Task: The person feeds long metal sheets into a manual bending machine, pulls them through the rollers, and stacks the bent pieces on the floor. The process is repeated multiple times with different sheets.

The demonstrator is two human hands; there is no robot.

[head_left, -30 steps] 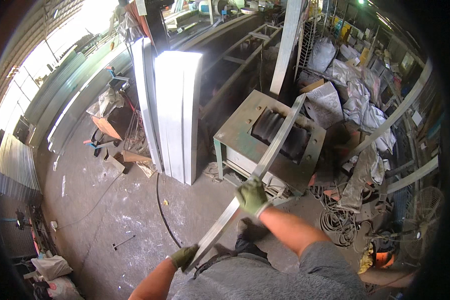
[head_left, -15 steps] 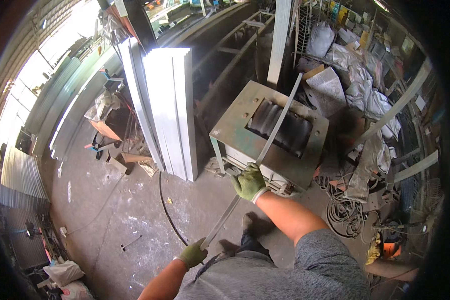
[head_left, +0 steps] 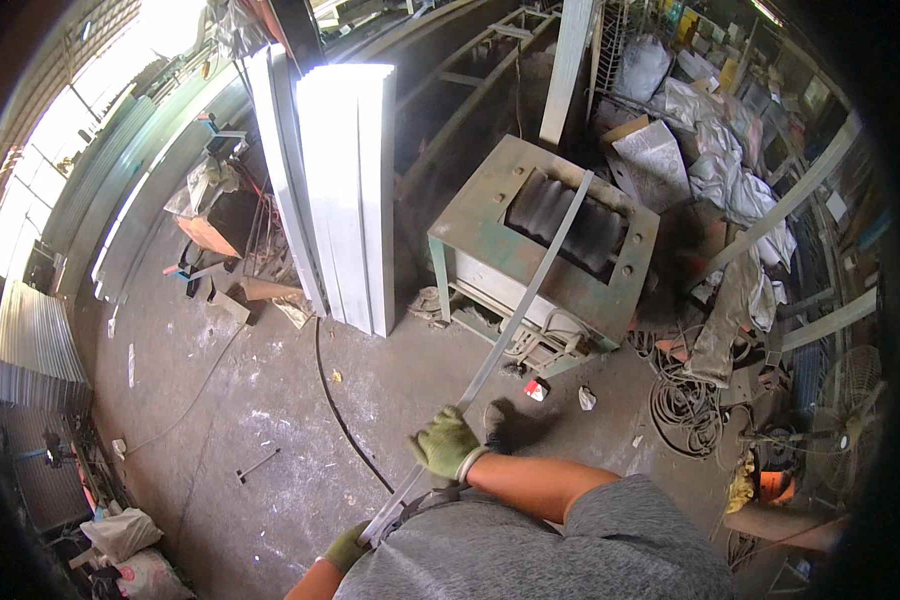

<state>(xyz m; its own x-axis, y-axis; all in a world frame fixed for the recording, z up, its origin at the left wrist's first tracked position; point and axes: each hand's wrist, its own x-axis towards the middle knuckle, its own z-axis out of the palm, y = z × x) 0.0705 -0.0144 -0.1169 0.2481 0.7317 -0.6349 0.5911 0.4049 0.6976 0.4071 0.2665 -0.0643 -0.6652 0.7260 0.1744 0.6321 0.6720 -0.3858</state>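
Note:
A long, narrow metal strip (head_left: 510, 325) slants from near my body up to the machine in front of me. My right hand (head_left: 446, 444), in a green glove, is closed around the strip partway along. Farther down, my left hand (head_left: 347, 548), also gloved, grips the near end; its fingers are partly hidden. The strip's far end lies over the dark ribbed roller (head_left: 562, 222) set in the opening of the green-grey metal machine (head_left: 480, 200).
Tall white metal profiles (head_left: 348, 200) stand upright left of the machine. A black cable (head_left: 332, 400) crosses the floor. Coiled hoses (head_left: 685, 410) and a fan (head_left: 850, 390) are at right, below crumpled silvery sheeting (head_left: 720, 165). Stacked corrugated panels (head_left: 40, 345) stand at far left.
Both hands and the strip have come back toward my body, down and left. The strip's far end has drawn back over the roller. The view has shifted slightly.

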